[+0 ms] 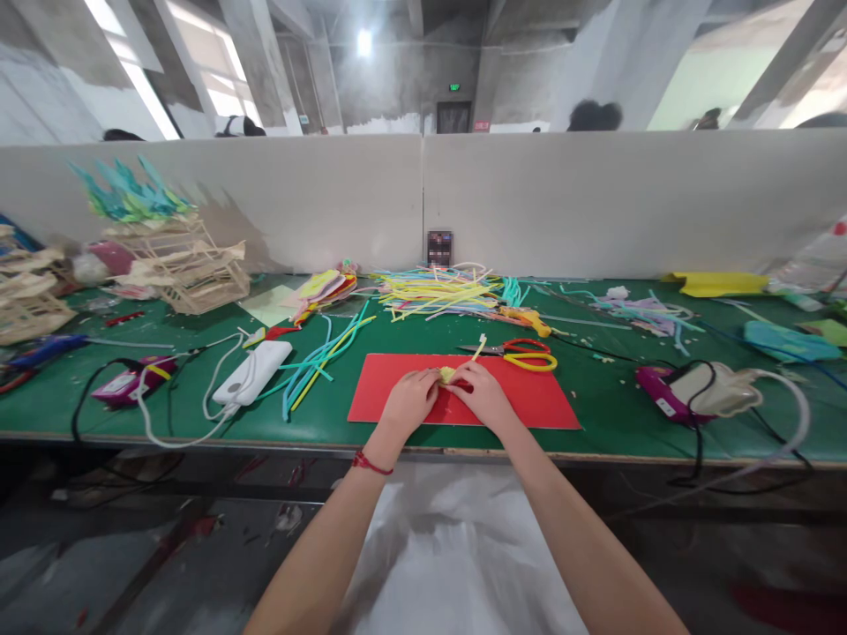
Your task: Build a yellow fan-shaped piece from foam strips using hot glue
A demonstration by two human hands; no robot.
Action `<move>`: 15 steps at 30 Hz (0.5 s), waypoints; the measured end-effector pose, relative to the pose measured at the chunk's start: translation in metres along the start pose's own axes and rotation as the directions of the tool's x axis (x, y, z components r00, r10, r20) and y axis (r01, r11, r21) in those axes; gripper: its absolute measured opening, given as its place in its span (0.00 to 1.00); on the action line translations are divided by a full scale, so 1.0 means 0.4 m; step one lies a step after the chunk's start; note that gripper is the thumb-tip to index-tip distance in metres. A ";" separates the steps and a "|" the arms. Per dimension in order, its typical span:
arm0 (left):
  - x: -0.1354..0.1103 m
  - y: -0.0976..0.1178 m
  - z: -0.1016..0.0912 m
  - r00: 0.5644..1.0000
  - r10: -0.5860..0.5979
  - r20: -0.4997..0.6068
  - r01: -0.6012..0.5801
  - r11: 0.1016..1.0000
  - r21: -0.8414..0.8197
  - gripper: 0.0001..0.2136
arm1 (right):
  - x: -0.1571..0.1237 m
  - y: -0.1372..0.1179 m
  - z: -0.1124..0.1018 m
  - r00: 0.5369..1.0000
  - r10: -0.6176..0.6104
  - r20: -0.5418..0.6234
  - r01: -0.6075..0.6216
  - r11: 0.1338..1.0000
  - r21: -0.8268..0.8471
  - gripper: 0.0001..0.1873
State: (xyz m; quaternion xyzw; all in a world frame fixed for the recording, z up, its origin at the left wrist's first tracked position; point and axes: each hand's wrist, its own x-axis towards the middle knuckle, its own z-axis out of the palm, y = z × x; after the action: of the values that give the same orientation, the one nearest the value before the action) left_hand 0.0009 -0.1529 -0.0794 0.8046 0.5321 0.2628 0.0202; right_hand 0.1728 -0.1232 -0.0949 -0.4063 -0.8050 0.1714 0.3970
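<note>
Over a red board [377, 401], my left hand [408, 401] and my right hand [484, 397] meet with fingertips pinched together. Between them is a small pale yellow piece [446, 375] that looks like a wound strip; its exact form is partly hidden by my fingers. A thin pale yellow strip end [480, 346] sticks up above my right hand. Just beyond the right hand lie scissors [529, 354] with red and yellow handles, their blades pointing left across the board's far edge.
Coloured strips [430, 293] are heaped at the back, and more strips [324, 362] lie left of the board. A white power bank [253, 373] with cables is at left. Purple devices [136, 381] with cords sit on both sides. A pale partition [297, 194] borders the green table [609, 423].
</note>
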 end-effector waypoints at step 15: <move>0.001 -0.003 -0.003 1.000 -0.005 0.023 0.006 1.000 -0.008 0.14 | 0.001 0.019 0.009 0.998 0.056 -0.034 -0.054 0.996 0.065 0.08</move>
State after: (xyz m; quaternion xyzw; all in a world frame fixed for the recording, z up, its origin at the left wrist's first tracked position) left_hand -0.0003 -0.1522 -0.0785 0.8060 0.5330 0.2557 0.0304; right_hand 0.1737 -0.1182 -0.1015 -0.4184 -0.7803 0.2006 0.4193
